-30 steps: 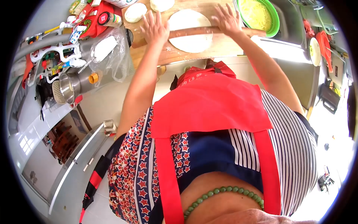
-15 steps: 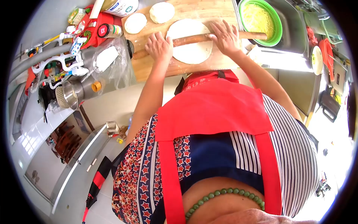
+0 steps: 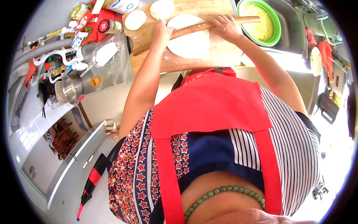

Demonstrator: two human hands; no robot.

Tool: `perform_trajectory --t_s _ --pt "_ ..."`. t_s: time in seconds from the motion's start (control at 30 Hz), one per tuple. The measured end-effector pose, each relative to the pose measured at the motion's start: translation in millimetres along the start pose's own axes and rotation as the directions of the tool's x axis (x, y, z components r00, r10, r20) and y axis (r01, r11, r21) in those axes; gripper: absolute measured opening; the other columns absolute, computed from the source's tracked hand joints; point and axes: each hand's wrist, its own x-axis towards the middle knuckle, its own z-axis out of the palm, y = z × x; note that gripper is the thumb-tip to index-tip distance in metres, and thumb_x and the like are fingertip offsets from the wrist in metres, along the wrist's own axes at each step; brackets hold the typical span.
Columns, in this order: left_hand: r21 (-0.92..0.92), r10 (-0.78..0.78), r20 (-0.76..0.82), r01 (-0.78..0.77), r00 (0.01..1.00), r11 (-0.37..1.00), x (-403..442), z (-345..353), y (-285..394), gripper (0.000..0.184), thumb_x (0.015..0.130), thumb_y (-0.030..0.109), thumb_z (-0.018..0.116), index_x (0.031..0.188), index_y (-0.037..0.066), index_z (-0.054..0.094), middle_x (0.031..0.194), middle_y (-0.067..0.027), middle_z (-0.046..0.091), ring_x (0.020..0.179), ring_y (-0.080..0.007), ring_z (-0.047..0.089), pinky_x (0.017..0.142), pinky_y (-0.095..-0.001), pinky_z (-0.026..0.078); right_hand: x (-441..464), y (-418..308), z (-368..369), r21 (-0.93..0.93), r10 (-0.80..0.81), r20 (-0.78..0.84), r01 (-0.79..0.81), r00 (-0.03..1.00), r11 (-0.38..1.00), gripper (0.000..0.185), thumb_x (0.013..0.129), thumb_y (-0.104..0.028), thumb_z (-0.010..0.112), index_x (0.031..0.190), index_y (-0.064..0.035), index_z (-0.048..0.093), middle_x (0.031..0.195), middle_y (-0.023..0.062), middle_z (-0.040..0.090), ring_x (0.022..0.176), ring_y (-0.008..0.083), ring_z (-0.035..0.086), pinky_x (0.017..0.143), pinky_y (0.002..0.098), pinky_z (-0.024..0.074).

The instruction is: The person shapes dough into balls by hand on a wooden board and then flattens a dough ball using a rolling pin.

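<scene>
A long wooden rolling pin (image 3: 194, 28) lies slantwise across a flat white round of dough (image 3: 191, 44) on the wooden board (image 3: 175, 66). My left hand (image 3: 162, 33) is closed around the pin just left of the dough. On the dough's right side my right hand (image 3: 224, 27) has its fingers curled over the pin. The pin's right end reaches over the rim of a green basket (image 3: 276, 29) holding pale yellow shreds. Two smaller dough pieces, one round (image 3: 162, 9) and one oval (image 3: 135, 20), rest at the board's upper left.
Left of the board are a spice jar (image 3: 106, 26), a red bag (image 3: 93, 34), a clear plastic bag (image 3: 120, 56) and a metal pot (image 3: 71, 89). A sink (image 3: 294, 30) sits behind the basket at the right. A white tub (image 3: 123, 5) stands at the top.
From spread flat over the pin, both hands have curled around it. The pin now slants more, its right end higher, and the left hand has moved up a little since the middle frame.
</scene>
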Motion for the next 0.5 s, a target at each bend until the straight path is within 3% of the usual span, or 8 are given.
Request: perform_trajectory --t_s 0.1,0.23,0.3,0.33,0.4,0.47,0.5 --pt "0.020 -0.022 0.189 0.018 0.982 1.000 -3.0 -4.1 -0.6 0.041 0.071 0.035 0.077 0.085 -0.002 0.068 0.087 -0.0215 0.069 0.087 -0.0337 0.067 0.078 -0.0418 0.052 -16.7 0.7 -1.1 0.074 0.027 -0.036 -0.025 0.999 0.997 0.041 0.081 -0.034 0.067 0.117 -0.0181 0.058 0.115 0.0024 0.059 0.111 0.0202 0.054 0.095 0.0400 0.0404" --pt "0.023 -0.085 0.452 0.083 0.888 0.996 -37.7 -11.3 -26.0 0.040 0.070 0.032 0.077 0.087 -0.003 0.069 0.089 -0.0222 0.069 0.085 -0.0340 0.067 0.077 -0.0417 0.052 -54.0 -28.1 -19.4 0.170 -0.038 -0.158 0.065 0.987 0.983 0.033 0.078 -0.030 0.069 0.107 -0.0167 0.061 0.100 0.0004 0.062 0.096 0.0205 0.058 0.088 0.0379 0.0415" --pt "-0.012 -0.067 0.448 0.081 0.892 0.997 -76.0 -22.1 -34.7 0.041 0.073 0.035 0.074 0.089 -0.003 0.069 0.091 -0.0215 0.069 0.086 -0.0344 0.067 0.076 -0.0401 0.052 -81.0 -49.7 -29.3 0.205 -0.008 -0.103 0.029 0.995 0.978 0.035 0.077 -0.029 0.071 0.107 -0.0160 0.061 0.101 0.0006 0.062 0.095 0.0210 0.058 0.085 0.0374 0.0411" --pt "-0.003 -0.088 0.444 0.100 0.892 0.995 -95.2 -32.2 -32.0 0.043 0.075 0.037 0.072 0.092 -0.002 0.068 0.096 -0.0214 0.068 0.090 -0.0339 0.066 0.077 -0.0389 0.052 -93.5 -60.1 -34.7 0.207 0.023 -0.070 -0.008 0.997 0.978 0.036 0.076 -0.028 0.072 0.108 -0.0160 0.061 0.102 0.0007 0.062 0.094 0.0212 0.058 0.085 0.0374 0.0407" --pt "-0.111 0.084 0.118 -0.071 0.989 0.991 -139.3 -25.5 -57.1 0.053 0.081 0.042 0.067 0.114 0.001 0.062 0.116 -0.0199 0.063 0.110 -0.0342 0.058 0.094 -0.0441 0.044 -115.4 -77.1 -36.1 0.252 0.087 -0.046 -0.072 0.995 0.965 0.039 0.076 -0.026 0.073 0.111 -0.0164 0.060 0.105 0.0003 0.061 0.098 0.0210 0.057 0.088 0.0384 0.0397" --pt "0.186 0.153 0.010 -0.153 0.988 0.971 -170.8 -29.0 -61.2 0.061 0.083 0.045 0.063 0.127 0.005 0.053 0.130 -0.0185 0.053 0.123 -0.0355 0.046 0.103 -0.0527 0.032 -129.3 -86.0 -25.9 0.234 0.151 0.006 -0.149 0.988 0.961 0.049 0.075 -0.025 0.073 0.120 -0.0162 0.057 0.113 -0.0006 0.059 0.108 0.0193 0.054 0.093 0.0404 0.0374" --pt "0.330 0.198 -0.039 -0.174 0.979 0.928 -176.3 -27.6 -61.2 0.065 0.085 0.046 0.062 0.134 0.006 0.048 0.137 -0.0177 0.048 0.130 -0.0362 0.040 0.107 -0.0570 0.025 -129.5 -88.7 -24.8 0.196 0.171 -0.003 -0.167 0.985 0.966 0.052 0.078 -0.031 0.070 0.125 -0.0162 0.054 0.118 0.0003 0.058 0.113 0.0202 0.052 0.096 0.0427 0.0357"
